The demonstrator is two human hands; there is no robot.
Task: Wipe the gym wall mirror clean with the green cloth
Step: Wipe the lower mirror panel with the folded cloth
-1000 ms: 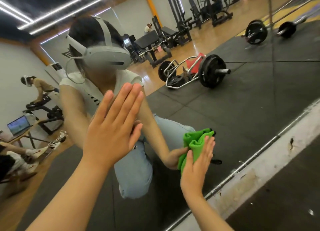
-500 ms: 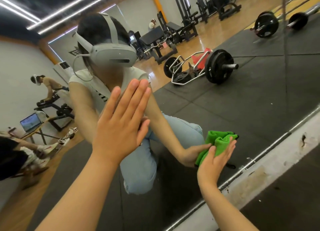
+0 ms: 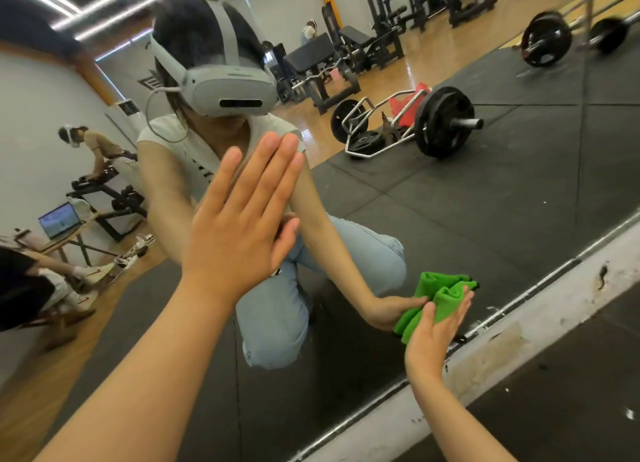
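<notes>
Hardly shifted, the left hand (image 3: 242,219) braces flat, fingers straight, on the mirror (image 3: 502,202); the right hand (image 3: 433,333), fingers straight too, has pushed the green cloth (image 3: 440,295) rightward, low on the glass. Wiping's underway, I'd say; next, steady pressure across unwiped glass.

No text, brand or number can be read. Reflected in the mirror (image 3: 485,202), the dark print (image 3: 203,171) on the white shirt (image 3: 162,132) is half hidden, the laptop screen (image 3: 59,219) too small, and the black wall emblem (image 3: 150,81) blurred.
</notes>
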